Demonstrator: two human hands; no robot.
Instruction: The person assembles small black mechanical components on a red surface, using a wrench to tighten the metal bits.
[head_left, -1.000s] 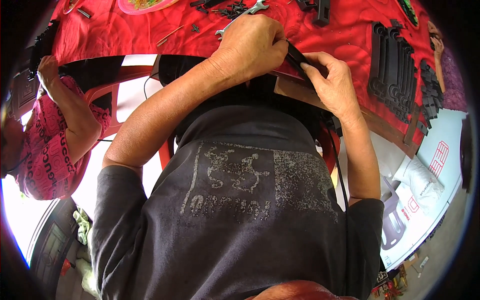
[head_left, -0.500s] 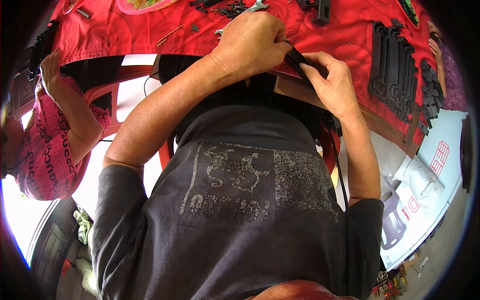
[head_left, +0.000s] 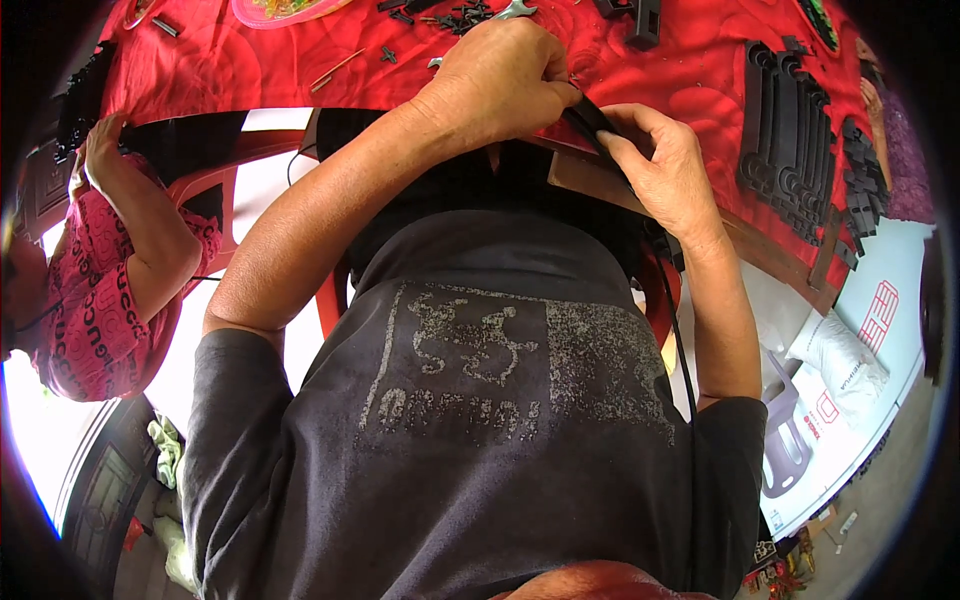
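A long, slim black part (head_left: 588, 122) slants between my two hands at the near edge of the red-covered table (head_left: 690, 85). My left hand (head_left: 505, 80) pinches its upper end, with the fingertips mostly hidden behind the hand. Farther down, my right hand (head_left: 660, 165) grips the same part, thumb on top and fingers curled around the far side. Just beyond my left hand lies a metal wrench (head_left: 516, 9), partly covered by that hand. Small black pieces (head_left: 466, 18) are scattered next to it.
Long black parts (head_left: 785, 130) lie in a row on the right, with smaller black blocks (head_left: 862, 185) beside them. A pink-rimmed plate (head_left: 290, 18), a thin stick (head_left: 338, 70) and a black box-like piece (head_left: 645, 22) are on the table. Other people sit left and right.
My left hand has shifted very slightly left, still pinching the black part. My right hand stays nearly in place. The person at the left has moved a hand slightly.
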